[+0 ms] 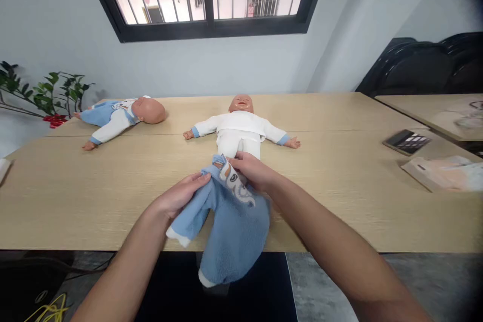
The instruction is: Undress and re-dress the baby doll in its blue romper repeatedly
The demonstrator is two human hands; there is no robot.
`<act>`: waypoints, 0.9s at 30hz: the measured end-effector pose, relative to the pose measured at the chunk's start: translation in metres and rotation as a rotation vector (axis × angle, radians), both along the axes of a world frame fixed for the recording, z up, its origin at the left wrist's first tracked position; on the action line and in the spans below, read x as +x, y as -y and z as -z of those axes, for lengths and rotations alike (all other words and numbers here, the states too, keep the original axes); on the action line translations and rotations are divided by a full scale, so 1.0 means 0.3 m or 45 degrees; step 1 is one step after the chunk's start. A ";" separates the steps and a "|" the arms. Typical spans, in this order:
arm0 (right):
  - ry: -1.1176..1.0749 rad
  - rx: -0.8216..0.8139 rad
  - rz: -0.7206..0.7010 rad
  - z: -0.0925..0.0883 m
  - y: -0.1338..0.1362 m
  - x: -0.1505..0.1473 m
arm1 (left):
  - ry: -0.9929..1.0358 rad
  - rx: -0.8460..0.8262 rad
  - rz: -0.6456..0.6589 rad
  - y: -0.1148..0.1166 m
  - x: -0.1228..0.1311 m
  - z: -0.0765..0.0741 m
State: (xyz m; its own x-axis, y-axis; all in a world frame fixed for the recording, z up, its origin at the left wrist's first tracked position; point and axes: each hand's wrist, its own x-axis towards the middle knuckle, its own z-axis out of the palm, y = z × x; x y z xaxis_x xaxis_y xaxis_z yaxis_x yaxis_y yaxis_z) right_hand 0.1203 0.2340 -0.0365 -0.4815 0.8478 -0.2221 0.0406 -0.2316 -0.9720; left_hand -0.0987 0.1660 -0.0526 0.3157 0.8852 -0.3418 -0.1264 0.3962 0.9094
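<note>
A blue baby garment (239, 231) with white cuffs is in both hands, over the near edge of the desk (332, 186). The fingers of the left hand (183, 193) grasp its upper left part; those of the right hand (254, 171) grasp the top, beside the animal patch (237, 186). Beyond lies a doll (241, 123) in white; far left, another doll (121, 115) in blue and white.

Blue garment (241, 234) with white cuffs (178, 237)
</note>
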 end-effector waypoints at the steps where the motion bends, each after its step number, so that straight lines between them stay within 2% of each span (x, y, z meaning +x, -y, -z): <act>1: -0.042 -0.009 -0.015 0.007 0.003 -0.006 | -0.002 -0.020 -0.052 -0.001 0.011 0.000; 5: -0.066 0.069 -0.078 0.020 0.009 -0.018 | -0.024 -0.038 -0.136 -0.027 0.070 0.001; 10: 0.410 0.424 -0.037 -0.039 0.011 0.028 | 0.061 0.007 -0.261 -0.058 0.126 -0.009; 13: 0.613 0.664 -0.229 -0.092 0.018 0.067 | 0.065 -0.040 -0.293 -0.069 0.143 -0.009; 16: 0.861 0.844 -0.344 -0.109 0.025 0.083 | 0.061 -0.070 -0.257 -0.074 0.155 -0.003; 21: 1.095 1.060 -0.202 -0.068 0.012 0.071 | 0.139 -0.126 -0.248 -0.076 0.158 0.015; 24: 1.149 1.161 -0.033 -0.045 -0.014 0.068 | 0.213 -0.195 -0.210 -0.072 0.149 0.030; 27: 1.152 1.193 0.164 -0.024 -0.047 0.074 | 0.285 -0.094 -0.188 -0.069 0.139 0.053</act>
